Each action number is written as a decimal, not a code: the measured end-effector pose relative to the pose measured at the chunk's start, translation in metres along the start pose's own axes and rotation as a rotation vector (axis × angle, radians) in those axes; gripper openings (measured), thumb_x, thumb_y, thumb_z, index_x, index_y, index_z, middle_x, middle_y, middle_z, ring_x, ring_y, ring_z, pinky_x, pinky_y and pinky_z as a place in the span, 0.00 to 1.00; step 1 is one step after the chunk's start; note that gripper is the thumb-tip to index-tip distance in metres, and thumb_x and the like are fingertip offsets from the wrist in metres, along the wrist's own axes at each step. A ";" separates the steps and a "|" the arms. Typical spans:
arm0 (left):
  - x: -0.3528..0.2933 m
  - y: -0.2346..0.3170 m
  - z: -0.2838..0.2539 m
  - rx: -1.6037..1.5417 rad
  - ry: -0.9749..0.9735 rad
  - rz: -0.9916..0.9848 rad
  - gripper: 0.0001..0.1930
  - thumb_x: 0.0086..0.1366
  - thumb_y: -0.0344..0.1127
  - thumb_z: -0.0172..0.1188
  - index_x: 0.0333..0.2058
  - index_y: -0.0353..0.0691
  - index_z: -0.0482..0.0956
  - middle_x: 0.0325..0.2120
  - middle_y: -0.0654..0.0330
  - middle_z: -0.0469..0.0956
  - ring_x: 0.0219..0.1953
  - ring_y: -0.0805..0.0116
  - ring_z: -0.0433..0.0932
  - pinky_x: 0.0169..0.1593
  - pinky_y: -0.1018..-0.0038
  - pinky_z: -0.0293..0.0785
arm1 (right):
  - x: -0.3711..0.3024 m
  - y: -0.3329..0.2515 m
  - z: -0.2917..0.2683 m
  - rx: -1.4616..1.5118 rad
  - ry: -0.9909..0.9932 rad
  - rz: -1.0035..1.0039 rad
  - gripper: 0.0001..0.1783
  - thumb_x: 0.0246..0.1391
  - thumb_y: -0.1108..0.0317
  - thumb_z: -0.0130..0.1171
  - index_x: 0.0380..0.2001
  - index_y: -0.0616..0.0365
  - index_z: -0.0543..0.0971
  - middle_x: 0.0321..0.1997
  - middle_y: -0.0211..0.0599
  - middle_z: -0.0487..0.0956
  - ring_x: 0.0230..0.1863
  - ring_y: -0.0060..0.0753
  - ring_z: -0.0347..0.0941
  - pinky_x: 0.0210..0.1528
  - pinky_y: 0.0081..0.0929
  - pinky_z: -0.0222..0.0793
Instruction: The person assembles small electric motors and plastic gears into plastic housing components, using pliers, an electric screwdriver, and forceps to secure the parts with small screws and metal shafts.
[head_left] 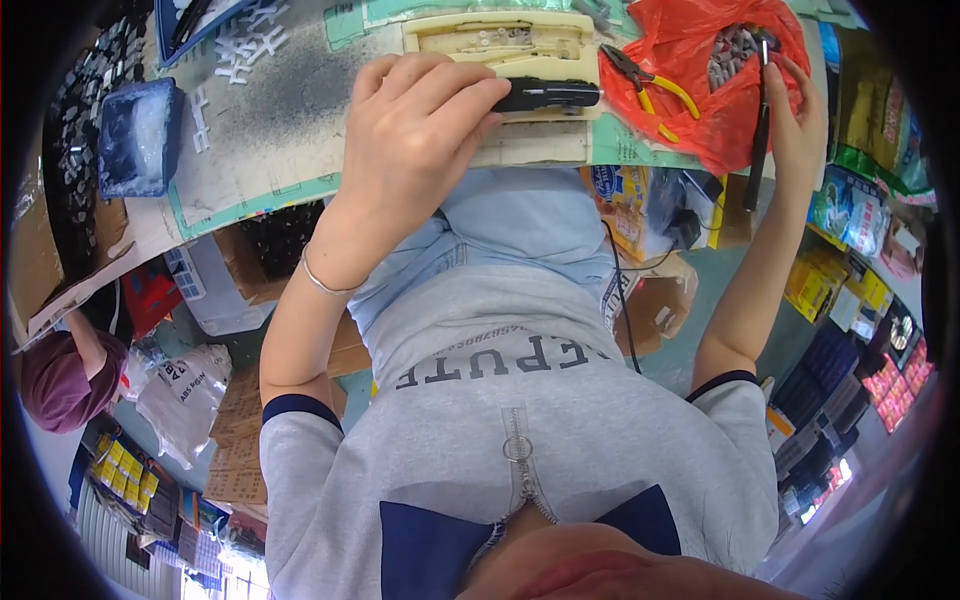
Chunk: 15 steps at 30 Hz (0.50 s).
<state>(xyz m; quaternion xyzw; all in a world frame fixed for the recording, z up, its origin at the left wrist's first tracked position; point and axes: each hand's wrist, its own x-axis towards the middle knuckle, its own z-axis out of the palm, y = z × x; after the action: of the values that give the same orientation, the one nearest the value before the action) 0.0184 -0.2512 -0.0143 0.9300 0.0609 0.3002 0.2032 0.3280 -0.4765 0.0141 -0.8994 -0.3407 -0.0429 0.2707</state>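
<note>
My left hand has its fingers closed on a dark, elongated black plastic part, which lies along the near side of a cream-coloured tray-like holder. The palm side of that grip is hidden. At the right, my right hand is closed round a long, thin black tool whose exact kind I cannot make out. This hand hovers over the right edge of a red plastic bag. Small grey pieces are heaped on the bag, beside the tool's upper end. Pliers with yellow handles rest on the bag's left part.
A blue tray with whitish contents stands at the table's left. Several white branched plastic pieces lie near dark dust on the worn table top. Black parts pile up at far left. Another person's sleeve shows lower left.
</note>
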 end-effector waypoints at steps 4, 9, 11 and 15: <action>-0.002 -0.004 0.010 -0.031 -0.070 -0.034 0.12 0.49 0.32 0.65 0.35 0.42 0.79 0.33 0.64 0.78 0.37 0.65 0.75 0.43 0.70 0.65 | 0.032 0.053 0.012 -0.296 -0.013 -0.059 0.32 0.55 0.44 0.49 0.51 0.60 0.71 0.47 0.57 0.74 0.53 0.55 0.68 0.56 0.39 0.61; -0.001 -0.007 0.011 -0.103 -0.094 -0.051 0.12 0.48 0.31 0.65 0.34 0.41 0.78 0.32 0.64 0.77 0.34 0.64 0.73 0.39 0.70 0.67 | 0.055 0.049 0.030 -0.436 -0.122 0.118 0.27 0.57 0.49 0.48 0.47 0.62 0.73 0.45 0.60 0.75 0.49 0.58 0.70 0.51 0.42 0.65; -0.001 -0.003 0.013 -0.057 -0.096 -0.026 0.12 0.47 0.30 0.63 0.34 0.40 0.78 0.32 0.63 0.77 0.34 0.65 0.73 0.37 0.71 0.68 | 0.057 0.051 0.034 -0.588 -0.099 0.139 0.25 0.57 0.51 0.47 0.46 0.62 0.73 0.44 0.59 0.75 0.48 0.58 0.71 0.50 0.43 0.65; 0.000 -0.001 0.012 0.052 -0.147 0.034 0.14 0.47 0.27 0.65 0.36 0.36 0.78 0.35 0.60 0.78 0.32 0.63 0.75 0.33 0.71 0.73 | 0.051 0.056 0.030 -0.361 0.087 -0.013 0.20 0.58 0.56 0.48 0.45 0.60 0.74 0.41 0.53 0.78 0.44 0.56 0.74 0.46 0.44 0.67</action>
<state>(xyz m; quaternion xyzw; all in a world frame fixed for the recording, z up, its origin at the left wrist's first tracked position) 0.0255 -0.2547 -0.0236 0.9553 0.0378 0.2330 0.1780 0.3993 -0.4652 -0.0237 -0.9283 -0.3213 -0.1441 0.1191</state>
